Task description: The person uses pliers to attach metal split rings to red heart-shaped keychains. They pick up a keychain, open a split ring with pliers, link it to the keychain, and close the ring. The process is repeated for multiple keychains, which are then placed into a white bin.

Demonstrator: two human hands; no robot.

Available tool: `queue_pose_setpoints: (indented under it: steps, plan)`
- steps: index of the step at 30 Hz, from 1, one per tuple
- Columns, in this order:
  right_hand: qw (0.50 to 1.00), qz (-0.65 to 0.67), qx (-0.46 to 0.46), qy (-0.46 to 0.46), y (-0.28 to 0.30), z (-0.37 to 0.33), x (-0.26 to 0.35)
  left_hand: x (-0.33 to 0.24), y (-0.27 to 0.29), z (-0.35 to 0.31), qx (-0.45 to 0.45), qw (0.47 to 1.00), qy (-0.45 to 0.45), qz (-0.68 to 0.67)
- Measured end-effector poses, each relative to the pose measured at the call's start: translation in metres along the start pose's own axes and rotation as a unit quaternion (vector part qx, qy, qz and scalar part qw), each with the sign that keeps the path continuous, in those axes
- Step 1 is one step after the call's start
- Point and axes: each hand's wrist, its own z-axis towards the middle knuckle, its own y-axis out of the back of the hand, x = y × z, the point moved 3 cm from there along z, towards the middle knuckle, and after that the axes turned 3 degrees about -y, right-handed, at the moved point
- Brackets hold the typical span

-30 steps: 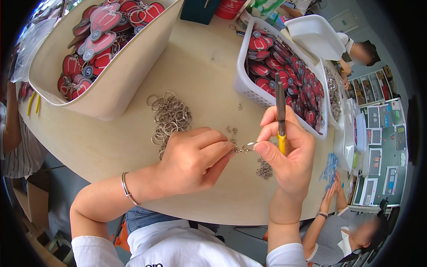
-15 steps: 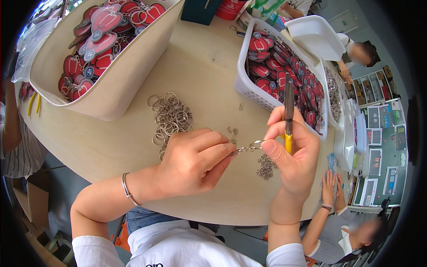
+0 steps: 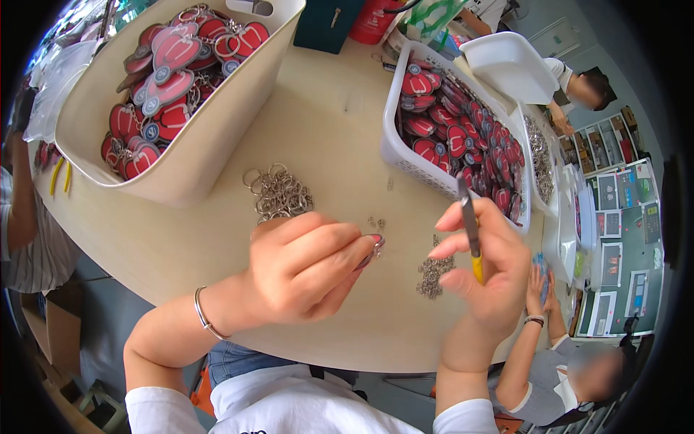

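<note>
Head view: your left hand [image 3: 307, 271] pinches a small red flat charm [image 3: 374, 248] between closed fingertips above the beige round worktop [image 3: 332, 137], near its front edge. Your right hand [image 3: 484, 271], closed around yellow-handled slim pliers [image 3: 470, 228] held upright, hovers just beside a loose pile of small metal chains [image 3: 432, 275].

Left hand [image 3: 307, 271] pinched shut; right hand [image 3: 488, 271] curled (fingers half-open).
</note>
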Motion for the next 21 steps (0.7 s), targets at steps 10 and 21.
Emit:
queue_pose_setpoints:
  steps: [10, 21]
  plan:
    - [0.974, -0.186, 0.052, 0.118, -0.013, -0.005, 0.011, -0.006, 0.028, 0.011, -0.014, 0.989, -0.118, 0.088]
    - [0.964, -0.219, 0.032, 0.146, -0.015, -0.008, 0.015, -0.008, 0.031, 0.010, -0.019, 0.988, -0.117, 0.097]
